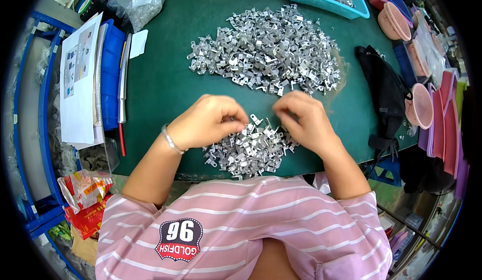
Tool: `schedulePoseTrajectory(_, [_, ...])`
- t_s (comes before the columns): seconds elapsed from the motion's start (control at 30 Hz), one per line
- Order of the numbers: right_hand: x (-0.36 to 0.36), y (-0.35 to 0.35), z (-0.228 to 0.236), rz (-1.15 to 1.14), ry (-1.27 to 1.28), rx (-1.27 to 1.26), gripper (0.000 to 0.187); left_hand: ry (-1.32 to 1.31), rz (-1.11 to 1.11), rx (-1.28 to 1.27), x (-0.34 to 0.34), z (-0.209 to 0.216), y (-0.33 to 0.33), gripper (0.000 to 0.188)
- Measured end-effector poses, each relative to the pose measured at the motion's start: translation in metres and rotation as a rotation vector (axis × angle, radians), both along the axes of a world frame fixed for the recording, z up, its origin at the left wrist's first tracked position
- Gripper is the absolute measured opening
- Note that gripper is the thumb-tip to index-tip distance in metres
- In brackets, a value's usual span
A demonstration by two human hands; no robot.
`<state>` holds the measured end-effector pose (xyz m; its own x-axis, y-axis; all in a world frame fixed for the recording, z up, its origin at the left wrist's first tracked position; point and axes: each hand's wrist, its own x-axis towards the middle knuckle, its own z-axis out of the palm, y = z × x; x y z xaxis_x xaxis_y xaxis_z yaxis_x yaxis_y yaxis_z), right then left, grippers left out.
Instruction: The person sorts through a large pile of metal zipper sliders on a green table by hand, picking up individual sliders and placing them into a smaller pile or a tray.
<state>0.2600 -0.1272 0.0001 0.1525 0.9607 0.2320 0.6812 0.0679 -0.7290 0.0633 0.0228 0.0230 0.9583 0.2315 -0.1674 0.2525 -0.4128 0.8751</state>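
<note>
Handling brackets (249, 152), piled at the near edge of the table (163, 79) | seemed light, stiff, slick, sturdy; best pinched by the flat sides | left hand (208, 119) curled inward, right hand (305, 117) bent over the pile's right | both were partly closed; whether either held one couldn't be told

On the dark green table (155, 89) there are two piles of small, bent, silver metal pieces. The smaller pile (251, 152) lies near the table edge; the left hand (213, 122) is at its left side, the slightly blurred right hand (304, 119) at its right, both with curled fingers. Beyond them lies the larger pile (273, 51), near a light-blue plastic basket (316, 1) containing similar pieces.
</note>
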Motion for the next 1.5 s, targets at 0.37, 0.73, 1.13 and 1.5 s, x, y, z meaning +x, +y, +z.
schedulePoseTrajectory(0.37, [0.003,0.021,-0.013,-0.12,-0.382,0.141,0.009,-0.299,0.215,0.707,0.054,-0.048,-0.006,0.015])
schedulePoseTrajectory(0.73, [0.013,0.001,-0.005,0.026,1.492,-0.398,0.016,-0.374,0.417,-0.866,0.023,-0.031,-0.024,0.009])
schedulePoseTrajectory(1.13, [0.004,-0.005,-0.005,0.096,1.556,-0.259,0.015,-0.273,0.449,-1.163,0.012,-0.02,-0.023,0.011])
schedulePoseTrajectory(1.5, [-0.002,-0.002,-0.006,-0.032,-0.149,0.052,0.011,-0.175,0.067,0.225,0.008,-0.004,0.002,0.008])
